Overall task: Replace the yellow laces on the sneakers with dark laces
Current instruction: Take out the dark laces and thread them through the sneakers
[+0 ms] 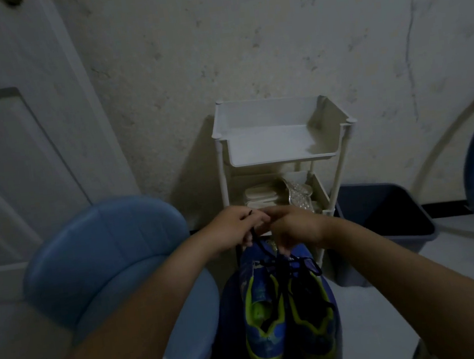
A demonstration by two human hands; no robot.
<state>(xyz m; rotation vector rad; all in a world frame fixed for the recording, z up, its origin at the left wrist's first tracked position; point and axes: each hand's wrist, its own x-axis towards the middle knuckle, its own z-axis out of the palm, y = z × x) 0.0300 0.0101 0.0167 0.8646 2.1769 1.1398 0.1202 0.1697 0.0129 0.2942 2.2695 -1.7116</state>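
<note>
Fingers point(255, 221) of your left hand point(232, 228) and right hand point(293, 227) are curled tight, pinching the thin dark cord lace point(313, 266). The blue-and-neon-yellow mesh sneakers point(263, 318) are just below, possibly dangling, too dim to tell. Lace looks limp, light, slippery: grip near its stiff tip.

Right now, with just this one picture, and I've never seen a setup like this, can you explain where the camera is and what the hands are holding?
There is no machine here. A person wears a wide-angle camera on the head, so the picture looks forward and down along their bare arms. The left hand and right hand meet and seem to pinch a dark lace, which runs down to blue and yellow-green sneakers just below. Whether the sneakers hang or rest on something is unclear. Behind them a white shelf rack stands against the wall, with a blue chair on the left and a dark bin on the right.
</note>
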